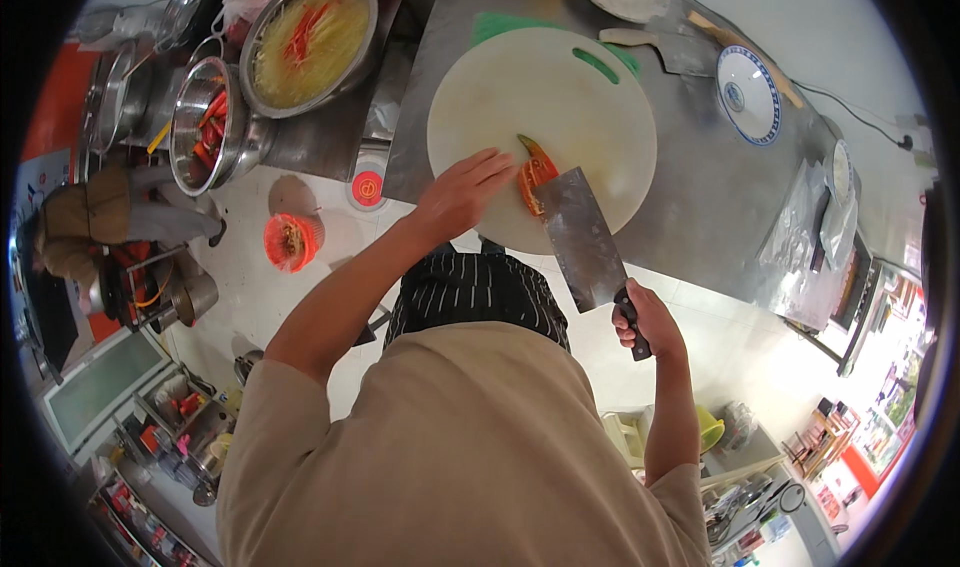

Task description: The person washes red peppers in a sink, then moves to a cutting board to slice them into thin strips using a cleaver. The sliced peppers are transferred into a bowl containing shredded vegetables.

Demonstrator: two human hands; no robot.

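Red pepper (537, 174), split open with its seeds showing, lies just right of the left hand (465, 192), whose fingers stretch out, pinching nothing. Beyond the right hand (655, 319), closed around its handle, the cleaver (582, 232) reaches the pepper. Curled left fingertips would probably guide cuts more safely.

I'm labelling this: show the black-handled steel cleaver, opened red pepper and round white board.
Black-handled steel cleaver (586, 245), head view: blade.
Opened red pepper (535, 177), head view: cut side.
Round white board (555, 102), head view: bare surface.
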